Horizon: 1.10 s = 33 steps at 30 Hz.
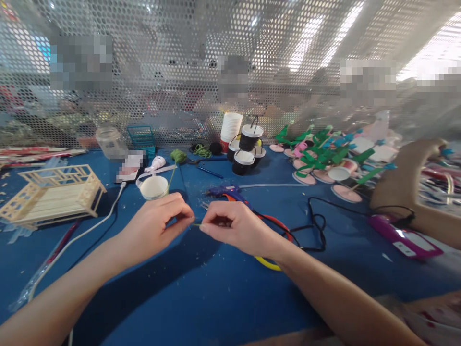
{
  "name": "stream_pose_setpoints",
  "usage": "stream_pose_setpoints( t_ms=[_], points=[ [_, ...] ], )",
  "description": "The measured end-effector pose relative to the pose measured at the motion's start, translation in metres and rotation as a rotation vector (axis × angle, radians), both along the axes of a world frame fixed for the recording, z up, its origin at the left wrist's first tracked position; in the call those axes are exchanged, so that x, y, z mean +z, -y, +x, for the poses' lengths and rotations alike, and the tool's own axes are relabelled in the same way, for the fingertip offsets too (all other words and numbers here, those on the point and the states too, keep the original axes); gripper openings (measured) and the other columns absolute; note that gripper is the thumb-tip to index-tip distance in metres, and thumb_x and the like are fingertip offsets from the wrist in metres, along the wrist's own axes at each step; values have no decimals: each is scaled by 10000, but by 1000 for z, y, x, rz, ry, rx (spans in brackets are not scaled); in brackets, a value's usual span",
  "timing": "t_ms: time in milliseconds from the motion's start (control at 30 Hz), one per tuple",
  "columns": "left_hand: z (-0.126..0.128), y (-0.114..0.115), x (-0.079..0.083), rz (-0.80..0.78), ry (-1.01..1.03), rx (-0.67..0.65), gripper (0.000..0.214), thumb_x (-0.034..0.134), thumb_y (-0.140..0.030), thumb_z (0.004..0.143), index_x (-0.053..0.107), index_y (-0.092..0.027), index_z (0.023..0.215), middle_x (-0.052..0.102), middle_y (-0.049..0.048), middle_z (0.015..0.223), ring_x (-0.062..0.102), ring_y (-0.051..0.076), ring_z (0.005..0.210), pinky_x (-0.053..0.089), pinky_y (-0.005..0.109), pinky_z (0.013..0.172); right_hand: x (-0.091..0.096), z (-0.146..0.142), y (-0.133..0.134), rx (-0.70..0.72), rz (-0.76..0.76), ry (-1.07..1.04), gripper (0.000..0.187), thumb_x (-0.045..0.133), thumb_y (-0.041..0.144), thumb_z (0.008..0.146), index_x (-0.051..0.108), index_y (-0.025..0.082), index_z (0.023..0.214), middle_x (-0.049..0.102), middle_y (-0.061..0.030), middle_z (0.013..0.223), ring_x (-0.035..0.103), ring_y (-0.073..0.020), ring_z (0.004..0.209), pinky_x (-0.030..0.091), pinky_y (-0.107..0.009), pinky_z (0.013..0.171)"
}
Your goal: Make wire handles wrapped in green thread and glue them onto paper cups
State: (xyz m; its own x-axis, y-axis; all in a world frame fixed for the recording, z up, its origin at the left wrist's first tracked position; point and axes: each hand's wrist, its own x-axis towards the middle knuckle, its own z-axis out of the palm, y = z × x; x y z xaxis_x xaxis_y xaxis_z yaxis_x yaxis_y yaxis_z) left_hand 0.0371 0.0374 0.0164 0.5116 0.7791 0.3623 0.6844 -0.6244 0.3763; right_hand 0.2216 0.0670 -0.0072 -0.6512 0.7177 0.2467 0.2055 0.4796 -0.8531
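Observation:
My left hand (158, 223) is closed in a pinch, thumb against forefinger, over the middle of the blue table (158, 307). Facing it, my right hand (234, 226) pinches too, its fingertips a small gap away. A short, thin yellowish-green piece of yarn (196, 225) spans that gap. Behind my left hand, a strand of the same look runs down from a green yarn ball (178, 156), past a white paper cup (154, 186). Just beyond my right hand lies a blue glue gun (226, 191) with a clear glue stick (270, 185) in its back.
Black-wrapped cups (243, 162) with handles stand near a white cup stack (231, 127). A small wooden bed frame (54, 194) and phone (129, 166) sit left. Green craft flowers (324, 158) and a purple power strip (405, 238) are right, beside another person's arm (399, 178). Perforated metal (162, 91) closes the back.

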Motion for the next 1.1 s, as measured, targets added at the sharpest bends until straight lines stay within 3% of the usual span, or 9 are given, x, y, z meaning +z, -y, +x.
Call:
stream_pose_setpoints(
  t_ms=[133,233,433,533,633,767,900,1000,1100],
  points=[
    [3,0,-3,-4,51,6,128,462,-185,787,533,-145,688,493,-12,616,452,72,544,372,181,504,-2,-1,-2,-59,-193,-84,144,532,272,739,530,153,659,451,41,564,392,-55,491,335,-172,451],
    [6,1,-11,82,53,17,121,459,-172,787,539,-143,700,505,-3,623,460,74,547,378,181,499,-4,-4,-2,-119,-211,-95,168,516,290,749,521,153,651,430,53,529,351,-45,443,306,-171,418],
    [9,2,-22,323,-103,35,135,451,-174,798,561,-142,727,568,39,683,515,117,623,422,236,585,-6,-5,1,-237,197,59,127,497,150,746,540,155,627,503,17,599,431,-73,538,345,-185,507],
    [7,2,-18,301,-118,37,128,453,-183,800,556,-140,737,566,43,693,515,126,639,419,243,586,-5,-3,2,-166,379,160,142,471,111,751,552,151,642,510,-2,628,456,-89,586,350,-198,545],
    [6,2,-13,227,-79,20,116,453,-178,800,549,-145,743,554,33,696,505,114,640,411,228,581,-2,-1,1,-74,435,211,139,467,112,753,556,152,654,502,-4,628,452,-90,570,346,-202,534],
    [5,0,-7,66,32,13,126,443,-174,803,537,-152,723,530,12,670,478,86,594,393,192,534,3,2,0,5,288,109,121,501,139,746,548,158,636,506,12,605,450,-77,547,364,-190,536],
    [5,-1,-7,-19,62,31,137,441,-195,802,533,-152,710,515,0,632,464,84,569,389,196,526,2,2,-1,-68,34,-1,111,516,210,750,542,159,655,487,30,576,430,-68,517,360,-174,479],
    [8,1,-12,45,53,25,133,440,-170,799,538,-149,712,520,3,635,471,81,566,389,190,521,-1,0,-1,-162,-26,-34,139,505,255,759,543,157,667,489,32,565,414,-64,492,334,-170,439],
    [10,3,-19,210,-36,13,134,443,-159,799,553,-147,725,552,24,668,499,103,613,407,215,570,-3,-2,-1,-217,92,19,130,499,193,755,543,153,639,497,27,572,421,-65,505,335,-174,463]
  ],
)
